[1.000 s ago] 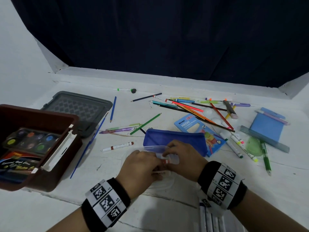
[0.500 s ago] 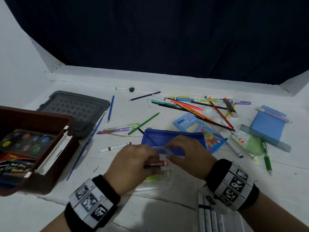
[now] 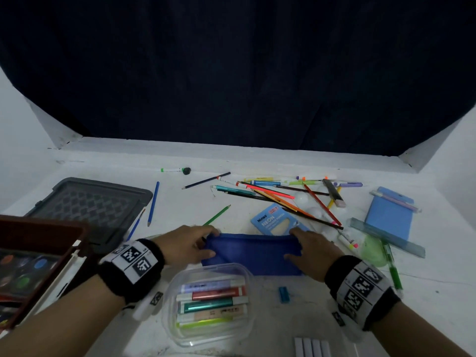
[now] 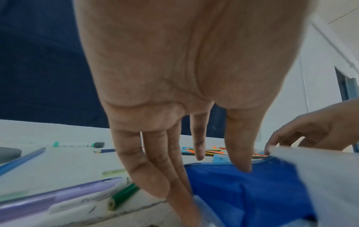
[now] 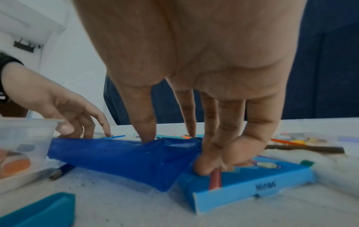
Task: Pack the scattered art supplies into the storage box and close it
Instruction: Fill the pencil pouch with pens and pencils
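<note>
A blue fabric pouch (image 3: 252, 253) lies flat in the middle of the white table. My left hand (image 3: 210, 243) pinches its left end, with the thumb on top of the pouch (image 4: 262, 192). At the right end my right hand (image 3: 293, 243) grips it, thumb pressed into the cloth (image 5: 126, 156), and the outer fingers rest on a blue neon pencil box (image 5: 242, 181). The brown storage box (image 3: 64, 253) stands open at the left with a paint palette inside. A clear plastic tub (image 3: 180, 336) of markers sits in front of the pouch.
The grey lid (image 3: 95, 207) lies behind the storage box. Several coloured pencils and markers (image 3: 278, 194) are scattered at the back right. A blue pad (image 3: 386, 220), a ruler (image 3: 386, 237) and a green pen (image 3: 392, 269) lie right. A small teal piece (image 3: 283, 293) lies nearby.
Both hands have let go of the clear tub and its red marker. They have moved forward and taken hold of the two ends of the blue pouch.
</note>
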Motion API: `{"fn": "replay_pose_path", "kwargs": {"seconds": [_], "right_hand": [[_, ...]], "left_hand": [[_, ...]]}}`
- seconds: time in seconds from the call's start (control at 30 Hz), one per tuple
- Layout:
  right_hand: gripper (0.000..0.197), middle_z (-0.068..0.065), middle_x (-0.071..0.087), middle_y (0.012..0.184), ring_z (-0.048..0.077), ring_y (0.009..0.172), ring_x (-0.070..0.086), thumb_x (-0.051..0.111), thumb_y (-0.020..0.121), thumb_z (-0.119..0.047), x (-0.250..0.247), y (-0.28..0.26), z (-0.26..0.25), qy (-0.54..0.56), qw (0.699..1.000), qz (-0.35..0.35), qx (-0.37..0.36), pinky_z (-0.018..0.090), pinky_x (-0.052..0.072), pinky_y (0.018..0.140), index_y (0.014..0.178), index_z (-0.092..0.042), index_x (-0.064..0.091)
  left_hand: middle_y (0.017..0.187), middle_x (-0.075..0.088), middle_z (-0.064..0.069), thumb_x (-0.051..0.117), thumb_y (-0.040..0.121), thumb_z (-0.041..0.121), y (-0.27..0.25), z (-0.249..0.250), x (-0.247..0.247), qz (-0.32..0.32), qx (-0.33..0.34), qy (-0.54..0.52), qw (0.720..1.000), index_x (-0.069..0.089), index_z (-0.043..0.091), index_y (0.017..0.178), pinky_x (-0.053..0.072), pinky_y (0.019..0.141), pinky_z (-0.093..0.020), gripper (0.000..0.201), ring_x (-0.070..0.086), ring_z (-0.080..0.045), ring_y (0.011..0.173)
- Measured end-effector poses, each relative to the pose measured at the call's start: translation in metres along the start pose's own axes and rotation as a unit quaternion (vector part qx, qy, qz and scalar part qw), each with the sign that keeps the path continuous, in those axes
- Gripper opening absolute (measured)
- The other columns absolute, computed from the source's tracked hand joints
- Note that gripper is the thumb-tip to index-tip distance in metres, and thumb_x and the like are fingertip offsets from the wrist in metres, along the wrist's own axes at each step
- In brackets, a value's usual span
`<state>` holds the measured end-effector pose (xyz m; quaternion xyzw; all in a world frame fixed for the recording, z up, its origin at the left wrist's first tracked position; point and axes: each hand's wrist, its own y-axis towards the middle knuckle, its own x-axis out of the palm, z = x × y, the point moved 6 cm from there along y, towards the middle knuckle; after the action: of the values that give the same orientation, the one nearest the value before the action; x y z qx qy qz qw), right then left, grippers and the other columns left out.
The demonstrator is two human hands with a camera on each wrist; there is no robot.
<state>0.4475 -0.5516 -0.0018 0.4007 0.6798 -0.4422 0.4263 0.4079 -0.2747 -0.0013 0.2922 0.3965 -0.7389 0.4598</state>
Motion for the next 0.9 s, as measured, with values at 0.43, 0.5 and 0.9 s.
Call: {"fn": "replay_pose_path", "kwargs": {"seconds": [0.43, 0.5, 0.9], "right_hand": [[0.045, -0.004, 0.053, 0.112, 0.01, 0.083, 0.054, 0.063, 0.087, -0.008, -0.024, -0.009, -0.018, 0.197, 0.957, 0.174, -0.121, 0.021, 0.049, 0.074, 0.122, -0.034, 0.05], [0.046, -0.012, 0.049, 0.108, 0.005, 0.083, 0.055, 0.06, 0.091, -0.01, -0.031, -0.014, -0.027, 0.206, 0.946, 0.196, -0.158, 0.012, 0.045, 0.071, 0.12, -0.041, 0.045], [0.036, -0.018, 0.049, 0.101, 0.009, 0.1, 0.053, 0.049, 0.087, -0.004, -0.063, -0.068, -0.086, 0.26, 0.869, 0.251, -0.337, 0.02, 0.046, 0.075, 0.088, -0.039, 0.055]], "left_hand": [[0.098, 0.055, -0.002, 0.075, 0.086, 0.005, -0.025, -0.012, -0.038, 0.231, 0.082, -0.177, 0.953, 0.057, 0.045, 0.132, 0.053, 0.07, -0.028, 0.063, 0.057, -0.015, 0.066], [0.104, 0.054, -0.001, 0.073, 0.087, 0.003, -0.041, -0.009, -0.048, 0.252, 0.091, -0.195, 0.943, 0.06, 0.039, 0.126, 0.055, 0.071, -0.038, 0.055, 0.06, -0.029, 0.069], [0.129, 0.059, 0.018, 0.052, 0.096, 0.021, -0.146, 0.023, -0.068, 0.266, 0.159, -0.077, 0.948, 0.054, 0.046, 0.13, 0.051, 0.083, -0.027, 0.043, 0.059, -0.011, 0.115]]}}
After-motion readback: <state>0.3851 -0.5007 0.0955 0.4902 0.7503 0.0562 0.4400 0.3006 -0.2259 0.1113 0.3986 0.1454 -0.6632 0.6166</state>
